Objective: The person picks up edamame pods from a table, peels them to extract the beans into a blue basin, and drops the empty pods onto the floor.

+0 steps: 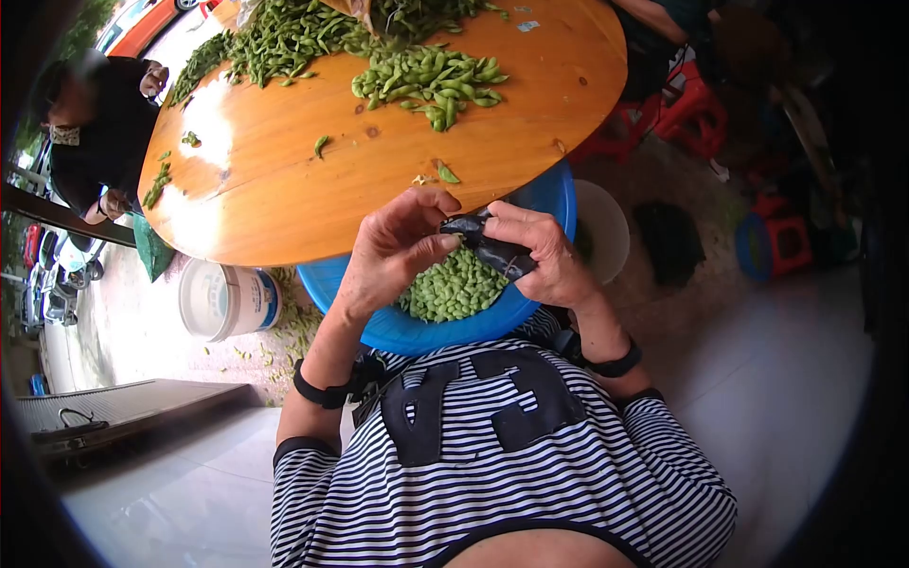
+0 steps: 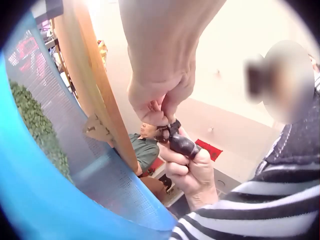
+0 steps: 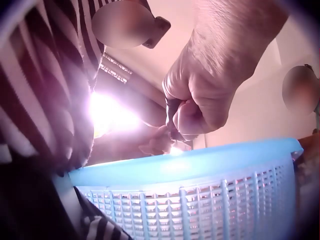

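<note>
Gripping the black tool [image 1: 502, 254] in the curled right hand [image 1: 549, 256], above the shelled beans [image 1: 454, 292] in the blue basket [image 1: 390, 338]. Pinching its end with the left hand [image 1: 396, 241]. Near the counter [image 1: 275, 151], strewn with green pods [image 1: 284, 43]. Left of the basket, beside a white bucket [image 1: 210, 301].

Below the hands [image 1: 473, 241], a way down to the green beans [image 1: 450, 293] is running between the basket's [image 1: 407, 343] near rim and the table [image 1: 379, 180]. The table's edge is overhanging the far side, blocking a straight drop. A striped shirt [image 1: 492, 454] is crowding the near rim; pod heaps [image 1: 312, 43] are obstructing the table's far end.
</note>
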